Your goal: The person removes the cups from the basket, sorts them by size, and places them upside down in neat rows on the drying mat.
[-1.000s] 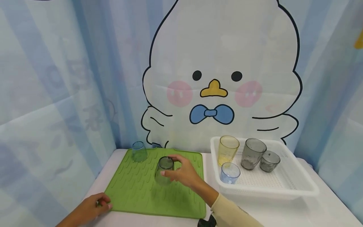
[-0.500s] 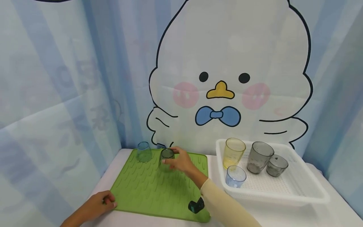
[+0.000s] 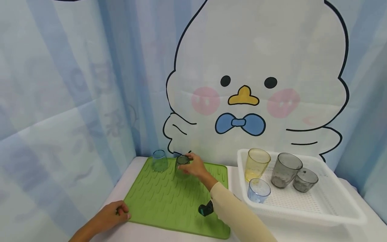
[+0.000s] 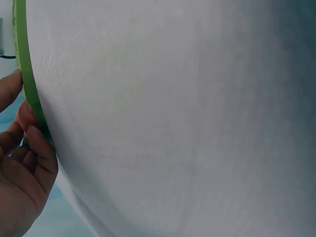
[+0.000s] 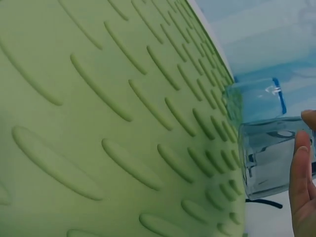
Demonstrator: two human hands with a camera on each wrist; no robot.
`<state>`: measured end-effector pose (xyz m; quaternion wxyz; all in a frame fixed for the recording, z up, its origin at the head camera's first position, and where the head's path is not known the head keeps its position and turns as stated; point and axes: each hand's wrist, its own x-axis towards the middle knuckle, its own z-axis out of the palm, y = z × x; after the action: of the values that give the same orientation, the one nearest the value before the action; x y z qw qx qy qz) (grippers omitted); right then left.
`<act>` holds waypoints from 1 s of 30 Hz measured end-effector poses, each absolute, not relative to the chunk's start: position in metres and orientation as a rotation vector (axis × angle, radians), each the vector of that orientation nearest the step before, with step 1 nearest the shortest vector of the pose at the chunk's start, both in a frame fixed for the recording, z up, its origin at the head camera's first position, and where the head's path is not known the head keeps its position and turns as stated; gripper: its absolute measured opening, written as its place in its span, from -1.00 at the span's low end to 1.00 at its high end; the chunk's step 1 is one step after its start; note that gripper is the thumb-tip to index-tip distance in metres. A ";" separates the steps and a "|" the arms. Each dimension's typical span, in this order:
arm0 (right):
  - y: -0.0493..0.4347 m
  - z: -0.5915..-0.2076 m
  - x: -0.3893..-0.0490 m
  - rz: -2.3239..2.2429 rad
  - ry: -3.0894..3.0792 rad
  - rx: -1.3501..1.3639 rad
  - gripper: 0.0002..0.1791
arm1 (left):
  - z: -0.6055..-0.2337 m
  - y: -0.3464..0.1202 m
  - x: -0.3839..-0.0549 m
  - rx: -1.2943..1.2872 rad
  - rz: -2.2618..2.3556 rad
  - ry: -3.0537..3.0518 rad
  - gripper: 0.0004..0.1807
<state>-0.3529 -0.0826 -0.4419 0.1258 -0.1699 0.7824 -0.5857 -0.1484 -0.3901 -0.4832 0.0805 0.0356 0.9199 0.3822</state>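
Near the back of the green drying mat (image 3: 169,205), my right hand (image 3: 196,167) grips a dark grey glass (image 3: 182,169) by its sides, fingers and thumb around its upper part. In the right wrist view the glass (image 5: 269,158) is at the mat's surface; whether its base touches is hard to tell. To its left on the mat stands a blue glass (image 3: 160,162), also visible behind as a blue tumbler (image 5: 254,98). My left hand (image 3: 112,215), its fingers loosely curled, rests at the mat's near left corner, touching the green edge (image 4: 30,89).
A white plastic basket (image 3: 341,201) stands on the right. Inside are a yellow glass (image 3: 256,164), a tall grey glass (image 3: 285,169), a small grey glass (image 3: 305,179) and a small light blue glass (image 3: 259,191). A curtain with a cartoon bird (image 3: 260,43) hangs behind.
My right hand has carried the dark grey glass toward the back of the mat, nearer the blue glass. My left hand stays at the mat corner. The head view has shifted slightly.
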 end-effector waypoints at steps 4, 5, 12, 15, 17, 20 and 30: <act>-0.086 -0.448 -0.360 -1.730 2.264 -0.468 -0.22 | -0.482 -0.390 -0.151 0.104 1.142 2.739 -0.75; -0.087 -0.449 -0.361 -1.738 2.259 -0.463 -0.22 | -0.482 -0.390 -0.151 0.104 1.149 2.731 -0.76; -0.097 -0.455 -0.368 -1.786 2.216 -0.447 -0.25 | -0.480 -0.390 -0.151 0.099 1.156 2.703 -0.77; -0.103 -0.455 -0.370 -1.787 2.213 -0.446 -0.23 | -0.480 -0.390 -0.151 0.100 1.158 2.700 -0.77; -0.106 -0.456 -0.371 -1.778 2.231 -0.439 -0.22 | -0.480 -0.390 -0.151 0.107 1.159 2.705 -0.77; -0.110 -0.459 -0.372 -1.779 2.255 -0.418 -0.21 | -0.481 -0.390 -0.151 0.114 1.161 2.709 -0.77; -0.120 -0.464 -0.377 -1.858 2.154 -0.328 -0.22 | -0.481 -0.392 -0.152 0.128 1.155 2.705 -0.77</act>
<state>-0.3773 -0.1195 -0.4640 0.1386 -0.1133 0.7451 -0.6425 -0.1516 -0.3919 -0.4806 0.0986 0.0432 0.9143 0.3905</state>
